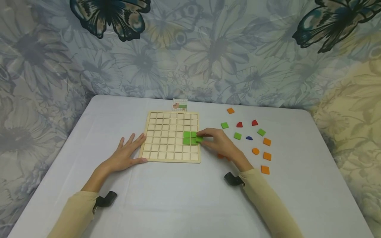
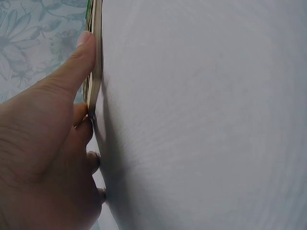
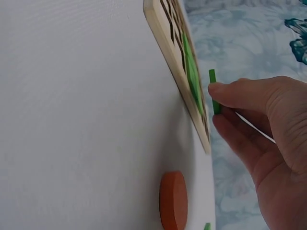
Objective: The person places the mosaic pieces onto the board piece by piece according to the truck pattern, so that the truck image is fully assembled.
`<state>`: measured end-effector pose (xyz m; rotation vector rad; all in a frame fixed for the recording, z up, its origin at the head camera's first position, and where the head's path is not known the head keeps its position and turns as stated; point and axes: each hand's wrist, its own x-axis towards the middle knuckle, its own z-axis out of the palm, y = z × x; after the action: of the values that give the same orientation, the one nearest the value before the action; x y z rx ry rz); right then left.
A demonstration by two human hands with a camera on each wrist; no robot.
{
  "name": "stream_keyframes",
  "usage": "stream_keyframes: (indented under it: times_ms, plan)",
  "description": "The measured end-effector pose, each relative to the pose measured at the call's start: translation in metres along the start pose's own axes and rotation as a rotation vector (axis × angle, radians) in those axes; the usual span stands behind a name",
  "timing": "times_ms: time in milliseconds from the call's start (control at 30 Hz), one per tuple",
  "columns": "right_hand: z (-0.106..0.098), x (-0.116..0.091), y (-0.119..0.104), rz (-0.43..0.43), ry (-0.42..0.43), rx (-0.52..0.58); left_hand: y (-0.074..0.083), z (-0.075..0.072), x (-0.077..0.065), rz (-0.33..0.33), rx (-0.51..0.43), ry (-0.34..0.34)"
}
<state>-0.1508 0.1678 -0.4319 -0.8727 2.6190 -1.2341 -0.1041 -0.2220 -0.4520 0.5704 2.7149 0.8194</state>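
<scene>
A square wooden grid board [image 1: 162, 140] lies on the white table. Several green square tiles [image 1: 187, 134] fill neighbouring cells near its right edge. My right hand [image 1: 218, 142] pinches another green square tile [image 3: 216, 91] between thumb and fingertips. In the right wrist view, that tile is held edge-on just above the board's surface. My left hand [image 1: 123, 157] rests at the board's left side with fingers spread, and its thumb [image 2: 79, 62] lies along the board's edge near the lower left corner.
Right of the board lie loose orange squares [image 1: 267, 156], green tiles [image 1: 237, 136], red pieces [image 1: 254, 122], a blue half-round [image 1: 249, 138] and an orange disc [image 1: 255, 151]. A small printed card [image 1: 180, 104] sits behind the board. Patterned cloth [image 1: 208, 49] hangs behind the table [image 1: 178, 198].
</scene>
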Motion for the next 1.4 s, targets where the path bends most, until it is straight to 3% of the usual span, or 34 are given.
stream_keyframes:
  times_ms: [233,467,967,1400]
  plan:
    - [0.009,0.012,0.001,0.035,0.011,0.012,0.001,0.000,0.001,-0.005,0.006,-0.003]
    - [0.016,0.025,0.002,0.016,0.034,0.038,0.001,-0.001,0.001,-0.005,-0.002,-0.005]
    - [0.032,0.059,-0.009,-0.001,-0.028,-0.009,0.002,-0.003,0.000,0.001,-0.014,-0.005]
    - [0.040,0.069,-0.011,-0.032,-0.063,-0.049,0.000,-0.001,0.000,0.004,-0.008,-0.004]
